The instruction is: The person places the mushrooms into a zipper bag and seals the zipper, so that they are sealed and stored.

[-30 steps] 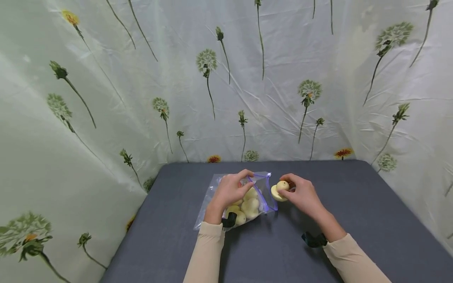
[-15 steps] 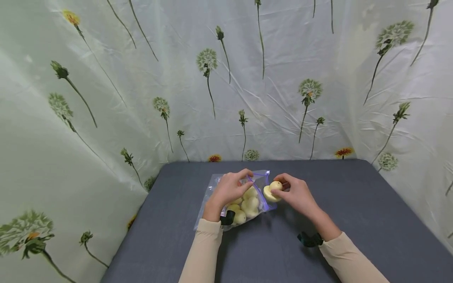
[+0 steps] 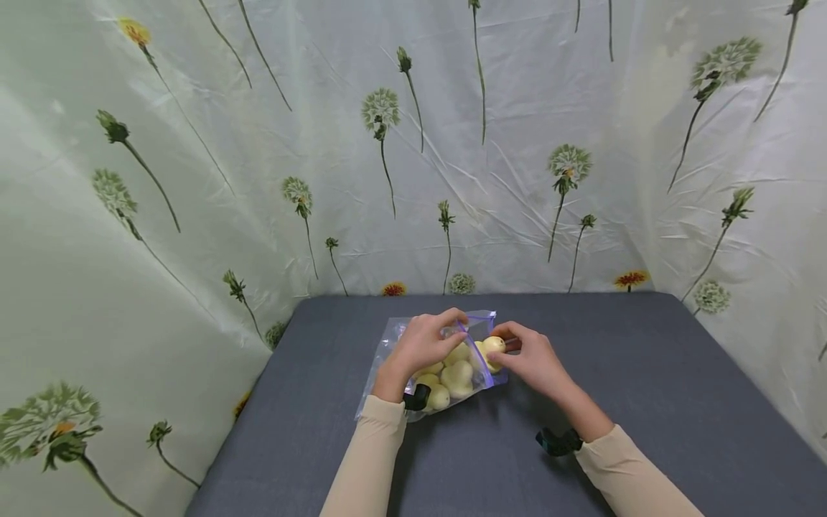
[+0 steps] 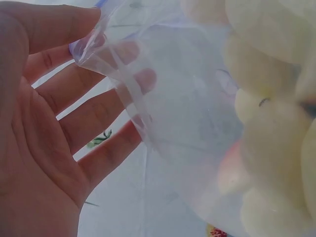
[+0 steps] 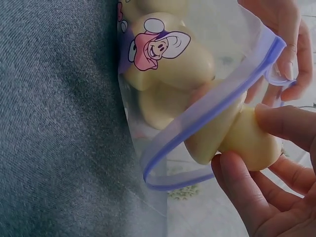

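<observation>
A clear zip-lock bag (image 3: 377, 384) with a purple zip edge lies on the dark table, its mouth towards the right. Several pale yellow, pear-shaped fruits (image 3: 457, 377) fill it. My left hand (image 3: 420, 348) pinches the bag's upper rim between thumb and index finger, the other fingers spread behind the plastic in the left wrist view. My right hand (image 3: 533, 362) holds one pale yellow pear (image 5: 254, 145) by its narrow end between thumb and fingers. In the right wrist view that pear's wide end is inside the open mouth, past the purple zip (image 5: 197, 126).
The dark grey table (image 3: 310, 459) reaches back to a pale curtain (image 3: 426, 172) printed with dandelions. Cartoon figures (image 5: 158, 45) are printed on the bag. A black wrist camera (image 3: 558, 441) sits on the right wrist, another (image 3: 416, 397) on the left.
My right hand has moved left with the pear, from beside the bag's mouth to partly inside it. My left hand keeps its grip on the rim, almost unmoved.
</observation>
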The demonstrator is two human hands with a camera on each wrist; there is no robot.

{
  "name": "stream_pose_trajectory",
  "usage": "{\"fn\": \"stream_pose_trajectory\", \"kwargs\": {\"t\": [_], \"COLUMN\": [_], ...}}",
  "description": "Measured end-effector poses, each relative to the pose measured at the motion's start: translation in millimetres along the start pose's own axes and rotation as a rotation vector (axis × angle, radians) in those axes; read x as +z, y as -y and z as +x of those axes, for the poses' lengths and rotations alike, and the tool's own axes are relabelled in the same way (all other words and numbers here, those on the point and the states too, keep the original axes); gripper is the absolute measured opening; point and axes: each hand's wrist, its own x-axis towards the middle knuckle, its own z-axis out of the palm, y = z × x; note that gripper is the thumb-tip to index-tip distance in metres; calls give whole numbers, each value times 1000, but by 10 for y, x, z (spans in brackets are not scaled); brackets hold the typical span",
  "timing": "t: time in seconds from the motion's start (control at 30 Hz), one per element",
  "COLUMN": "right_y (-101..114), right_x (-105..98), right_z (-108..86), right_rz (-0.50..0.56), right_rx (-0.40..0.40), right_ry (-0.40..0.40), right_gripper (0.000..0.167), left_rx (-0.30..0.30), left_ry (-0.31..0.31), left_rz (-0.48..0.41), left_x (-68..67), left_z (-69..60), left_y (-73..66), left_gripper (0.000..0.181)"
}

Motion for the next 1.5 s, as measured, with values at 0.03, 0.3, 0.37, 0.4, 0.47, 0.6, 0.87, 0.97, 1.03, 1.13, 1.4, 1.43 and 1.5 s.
{"fn": "stream_pose_trajectory", "kwargs": {"t": [0.03,0.3,0.37,0.4,0.47,0.6,0.87,0.97,1.03,1.13,1.4,1.43,1.5], "right_y": [-3,-15,-21,-28,-42,-68,-88,-91,-93,-90,-60,-61,-67], "right_x": [6,51,69,81,108,169,240,256,264,271,298,302,310], "right_z": [1,34,44,48,53,62,114,130,133,131,120,119,119], "right_rz": [6,45,46,46,44,34,33,38,43,45,61,67,78], "right_rx": [2,10,17,20,27,26,-8,-7,-3,0,17,21,26], "right_ry": [2,8,13,16,18,20,-11,-11,-8,-8,-1,2,7], "right_gripper": [39,37,37,37,37,33,29,30,31,32,36,36,37], "left_rx": [6,35,41,43,46,36,41,46,49,55,56,61,71], "left_ry": [-3,-14,-18,-18,-17,-6,-12,-18,-22,-28,-21,-23,-30], "left_rz": [-1,9,12,15,17,12,17,32,40,42,21,23,28], "left_x": [3,32,38,40,43,37,35,32,35,39,44,42,38], "left_z": [5,42,49,51,54,52,56,58,59,60,63,66,72], "left_y": [-3,-47,-53,-56,-63,-80,-86,-88,-87,-82,-77,-79,-84], "left_gripper": [21,20,20,21,21,21,22,21,21,21,22,22,21]}}
